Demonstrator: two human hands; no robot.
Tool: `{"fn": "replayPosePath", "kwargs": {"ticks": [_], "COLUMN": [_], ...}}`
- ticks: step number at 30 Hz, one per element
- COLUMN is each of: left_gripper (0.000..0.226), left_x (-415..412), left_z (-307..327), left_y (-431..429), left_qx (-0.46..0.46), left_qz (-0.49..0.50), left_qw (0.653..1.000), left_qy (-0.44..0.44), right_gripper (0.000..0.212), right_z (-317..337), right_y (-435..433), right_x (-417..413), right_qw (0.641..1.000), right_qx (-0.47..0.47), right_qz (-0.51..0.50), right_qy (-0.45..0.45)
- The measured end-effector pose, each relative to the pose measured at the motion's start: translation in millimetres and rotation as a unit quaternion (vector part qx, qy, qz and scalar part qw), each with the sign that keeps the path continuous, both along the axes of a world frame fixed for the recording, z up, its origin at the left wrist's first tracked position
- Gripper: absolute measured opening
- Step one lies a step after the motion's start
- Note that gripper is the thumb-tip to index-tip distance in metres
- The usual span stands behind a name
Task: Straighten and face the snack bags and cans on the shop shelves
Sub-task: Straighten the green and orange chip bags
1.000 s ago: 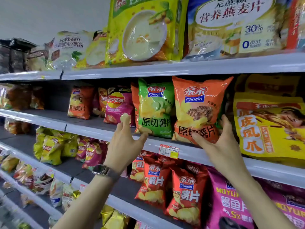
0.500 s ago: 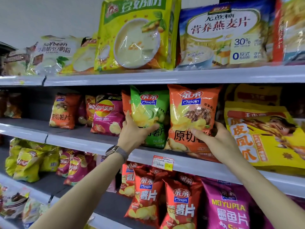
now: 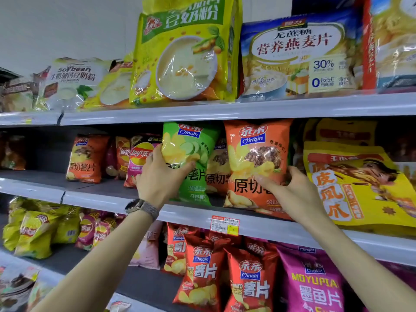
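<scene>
Your two hands each hold a chip bag on the middle shelf [image 3: 101,198].
Your left hand [image 3: 162,180] curls round the left edge of the green Qinqin chip bag [image 3: 195,152], thumb across its front. Just right of it, the orange Qinqin chip bag [image 3: 254,158] stands upright. Your right hand [image 3: 296,191] grips its lower right edge, thumb on the front.

Free: bare middle shelf [image 3: 40,177] deck left of far orange bag [image 3: 86,158] | Blocked above: upper shelf [image 3: 202,111] edge close over green bag [image 3: 193,149], near orange bag [image 3: 254,158] | Right: yellow bag [image 3: 360,185] just beside.
</scene>
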State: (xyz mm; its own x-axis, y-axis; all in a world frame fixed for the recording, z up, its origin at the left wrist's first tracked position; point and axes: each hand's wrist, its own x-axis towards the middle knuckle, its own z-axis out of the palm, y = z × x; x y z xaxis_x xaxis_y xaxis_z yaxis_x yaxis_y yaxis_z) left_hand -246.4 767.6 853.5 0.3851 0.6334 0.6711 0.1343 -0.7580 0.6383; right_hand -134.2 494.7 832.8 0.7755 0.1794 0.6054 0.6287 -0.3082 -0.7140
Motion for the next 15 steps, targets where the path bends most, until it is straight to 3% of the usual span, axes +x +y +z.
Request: {"fn": "replayPosePath", "kwargs": {"ticks": [8,15], "left_gripper": [0.105,0.107], "left_x": [-30.6,-65.7], "left_z": [-32.8,-50.3], "left_y": [16.6,34.2], "left_qx": [-0.036,-0.052], "left_qz": [0.053,0.078], "left_qw": [0.998,0.995], "left_qy": [-0.025,-0.031], "right_gripper": [0.056,0.042], "right_z": [-0.8,8.1], "right_y": [50.9,111.8], "right_x": [-10.7,-7.0], "right_qw": [0.999,0.997], "right_qx": [0.004,0.013], "right_qz": [0.024,0.064], "right_qy": [-0.027,0.038]}}
